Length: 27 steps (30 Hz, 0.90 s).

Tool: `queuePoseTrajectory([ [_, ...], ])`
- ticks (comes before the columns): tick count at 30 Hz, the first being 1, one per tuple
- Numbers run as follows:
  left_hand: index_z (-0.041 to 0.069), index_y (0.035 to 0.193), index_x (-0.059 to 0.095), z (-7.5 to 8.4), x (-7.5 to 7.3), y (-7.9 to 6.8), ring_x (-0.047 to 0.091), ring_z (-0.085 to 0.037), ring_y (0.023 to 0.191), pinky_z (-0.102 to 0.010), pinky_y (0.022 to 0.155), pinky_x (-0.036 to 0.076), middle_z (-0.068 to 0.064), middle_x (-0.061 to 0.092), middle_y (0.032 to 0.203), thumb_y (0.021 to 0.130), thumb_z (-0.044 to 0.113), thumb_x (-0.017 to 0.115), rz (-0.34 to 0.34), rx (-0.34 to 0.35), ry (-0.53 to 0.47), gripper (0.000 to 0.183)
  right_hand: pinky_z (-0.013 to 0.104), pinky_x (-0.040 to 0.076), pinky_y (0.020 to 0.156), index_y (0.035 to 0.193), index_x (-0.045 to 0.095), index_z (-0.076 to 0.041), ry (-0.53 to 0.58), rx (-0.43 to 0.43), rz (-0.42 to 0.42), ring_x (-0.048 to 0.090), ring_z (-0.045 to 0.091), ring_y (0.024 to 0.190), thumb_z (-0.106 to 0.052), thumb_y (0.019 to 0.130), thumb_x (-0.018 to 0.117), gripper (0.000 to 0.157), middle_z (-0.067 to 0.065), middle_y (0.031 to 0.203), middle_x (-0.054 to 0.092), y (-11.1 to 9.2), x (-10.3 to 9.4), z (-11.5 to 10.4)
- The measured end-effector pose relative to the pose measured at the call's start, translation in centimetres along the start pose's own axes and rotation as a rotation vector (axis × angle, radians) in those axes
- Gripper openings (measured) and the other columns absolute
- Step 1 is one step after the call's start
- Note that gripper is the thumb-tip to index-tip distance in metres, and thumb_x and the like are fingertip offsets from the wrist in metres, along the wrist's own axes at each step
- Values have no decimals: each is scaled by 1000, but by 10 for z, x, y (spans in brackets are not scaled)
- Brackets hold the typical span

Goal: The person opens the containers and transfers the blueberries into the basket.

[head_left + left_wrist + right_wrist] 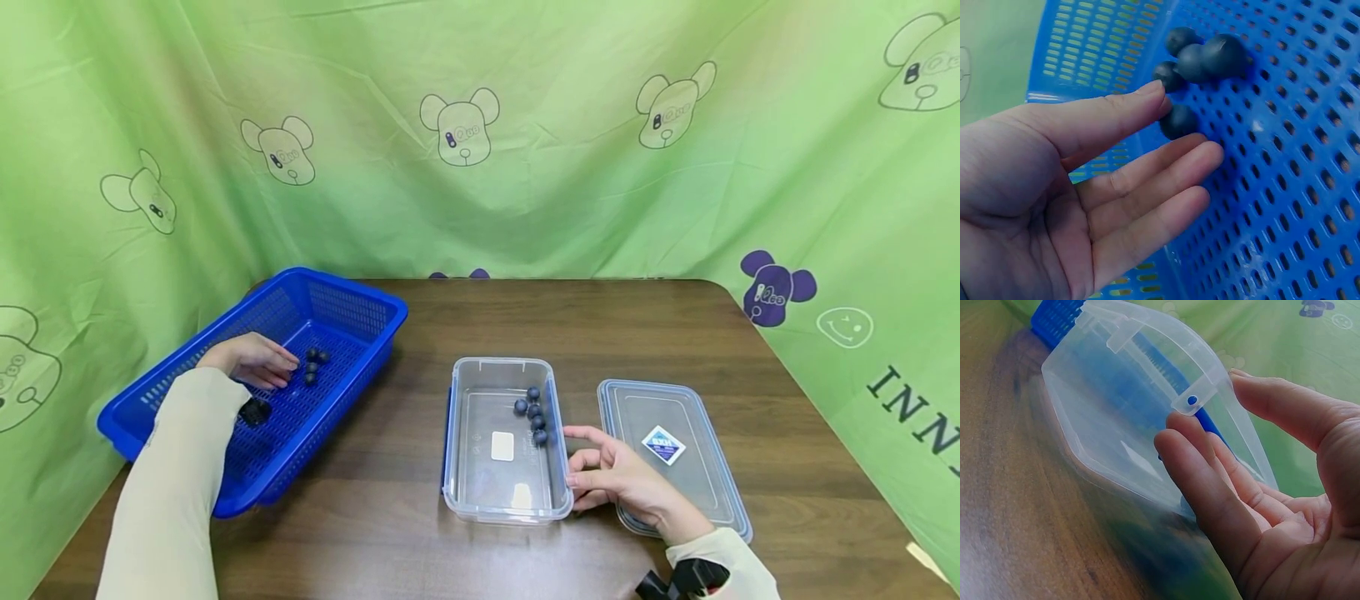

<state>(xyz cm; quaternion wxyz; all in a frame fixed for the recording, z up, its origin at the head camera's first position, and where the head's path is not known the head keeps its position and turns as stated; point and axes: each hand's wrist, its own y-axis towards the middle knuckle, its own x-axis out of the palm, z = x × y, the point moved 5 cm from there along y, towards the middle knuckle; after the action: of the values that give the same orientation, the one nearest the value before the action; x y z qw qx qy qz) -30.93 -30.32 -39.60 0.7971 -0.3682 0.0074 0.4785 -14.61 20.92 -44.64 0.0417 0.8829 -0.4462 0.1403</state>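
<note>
My left hand [258,360] is inside the blue plastic basket [255,492], beside several blueberries [311,367] on its perforated floor. In the left wrist view its fingers are loosely extended; the thumb and fingertips lie close to one blueberry [1179,122], and no berry is seen held. My right hand [618,475] touches the right side of a clear plastic container [480,492], its thumb at the rim and its fingers along the outer wall. Several blueberries [534,412] lie in that container along its right side. The right wrist view shows the fingertips near a side tab.
A clear lid [705,492] with a blue edge and a label lies on the wooden table [600,333], right of the container and partly behind the right hand. Behind the table hangs a green curtain [555,208] with printed mouse heads.
</note>
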Motion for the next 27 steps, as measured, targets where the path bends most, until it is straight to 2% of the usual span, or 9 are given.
queuePoseTrajectory([
  [4,-16,133,49,4,-5,-2,71,-20,89,-37,82,60,-24,69,111,100,12,59,41,17,17,45,37,62,68,142,13,16,2,0,-1,71,18,75,9,91,62,72,4,92,68,0,0,1],
  [7,-16,137,45,10,-5,-1,70,-19,90,-36,82,60,-24,68,115,100,13,60,62,43,12,49,37,62,68,142,14,15,1,0,0,71,18,75,9,91,63,71,4,92,68,0,-1,1],
  [11,-18,141,37,23,-2,1,70,-17,92,-36,86,59,-20,68,117,102,9,55,72,119,-50,51,37,62,68,142,14,15,0,3,1,71,18,75,8,91,63,71,4,92,68,0,-1,1],
  [19,-18,145,29,64,8,3,69,-10,90,-34,94,55,-1,71,101,104,6,51,123,267,-248,53,36,62,67,141,18,14,5,-9,-7,71,17,75,9,91,62,68,4,92,68,-1,0,0],
  [24,-18,144,31,94,25,2,69,-10,93,-34,95,55,-13,67,118,105,2,46,101,354,-283,47,35,62,67,142,19,14,7,-19,-15,71,17,75,9,91,62,67,3,92,68,0,1,-1],
  [27,-17,144,34,112,37,3,69,-10,94,-34,95,54,-20,63,126,105,1,45,83,374,-283,45,35,62,67,142,19,13,10,-18,-14,71,17,75,9,91,62,66,3,92,68,0,1,-1],
])
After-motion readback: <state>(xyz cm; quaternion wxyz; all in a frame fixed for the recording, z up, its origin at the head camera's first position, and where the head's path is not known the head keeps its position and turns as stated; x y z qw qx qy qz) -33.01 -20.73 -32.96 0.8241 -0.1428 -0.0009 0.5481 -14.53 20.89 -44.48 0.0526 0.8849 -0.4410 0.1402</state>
